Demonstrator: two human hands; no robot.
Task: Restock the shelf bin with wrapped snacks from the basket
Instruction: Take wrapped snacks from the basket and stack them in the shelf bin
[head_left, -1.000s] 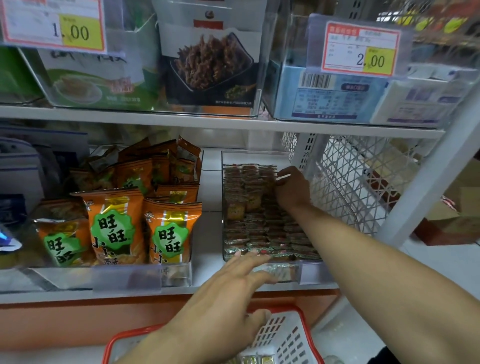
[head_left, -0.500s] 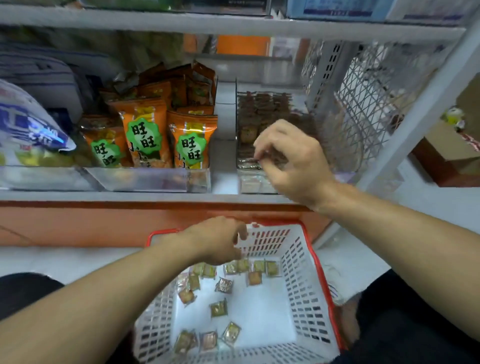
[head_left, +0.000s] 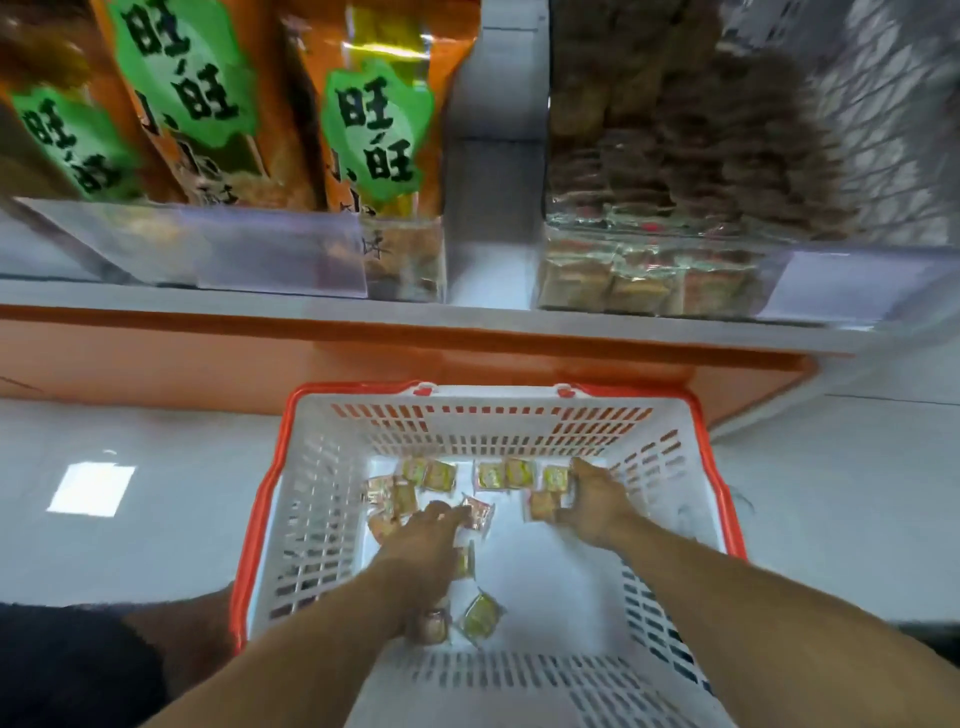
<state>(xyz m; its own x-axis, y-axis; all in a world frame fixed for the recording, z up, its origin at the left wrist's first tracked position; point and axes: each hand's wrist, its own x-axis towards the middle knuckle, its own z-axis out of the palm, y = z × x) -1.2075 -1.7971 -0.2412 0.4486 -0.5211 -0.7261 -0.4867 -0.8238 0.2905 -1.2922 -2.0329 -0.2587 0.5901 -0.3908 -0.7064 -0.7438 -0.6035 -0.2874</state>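
Note:
A white basket with a red rim (head_left: 270, 493) stands on the floor below the shelf, and several small wrapped snacks (head_left: 439, 475) lie loose on its bottom. Both my hands reach into it. My left hand (head_left: 423, 535) lies over snacks at the middle left, its fingertips touching a red-edged one (head_left: 480, 512); its grip is hidden. My right hand (head_left: 595, 499) pinches a wrapped snack (head_left: 540, 505) near the far wall. Up on the shelf at the right sits the clear shelf bin (head_left: 831, 280), packed with the same snacks.
Orange snack bags with green labels (head_left: 374, 130) stand in a clear bin to the left on the same shelf (head_left: 260, 306). An orange kick panel (head_left: 156, 358) runs under the shelf. White wire mesh (head_left: 883, 104) closes the shelf's right side. My dark-clothed knee (head_left: 67, 670) is at the lower left.
My view has dropped from the shelf to the basket. My right hand came down from the shelf bin into the basket, and my left hand sank from above the rim onto the snacks.

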